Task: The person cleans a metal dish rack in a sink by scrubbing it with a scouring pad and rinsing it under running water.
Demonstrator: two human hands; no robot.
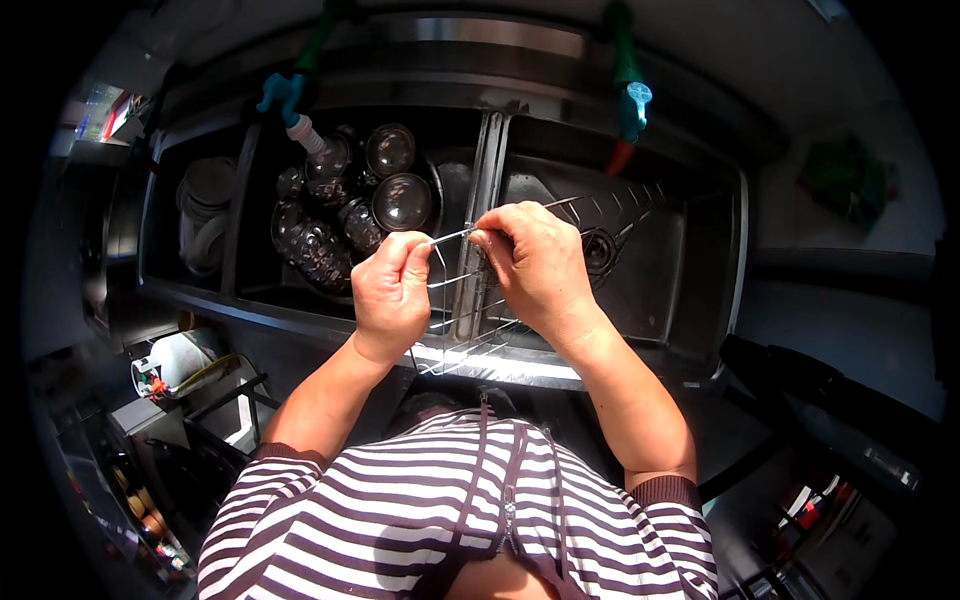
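Observation:
A thin metal wire rack (pixel 451 283) is held over the divider (pixel 487 161) of a metal sink, toward its front rim. My left hand (pixel 391 289) pinches one end of a wire between thumb and fingers. Close by on the right, my right hand (pixel 541 262) grips the same wire and hides part of the rack. More of the rack's prongs (pixel 619 201) reach out over the right basin (pixel 645 300). Below them sits a round drain (pixel 598 251). Several shiny, rounded bowls (pixel 402 202) are piled in the middle basin, left of my hands.
Pale stacked dishes or containers (pixel 206 195) lie in the left basin. A blue tap (pixel 282 97) with a white corrugated hose (pixel 305 135) hangs over the bowls. Another blue tap (pixel 636 101) overhangs the right basin. A white jug (pixel 180 354) stands at lower left, beside a dark frame (pixel 225 401).

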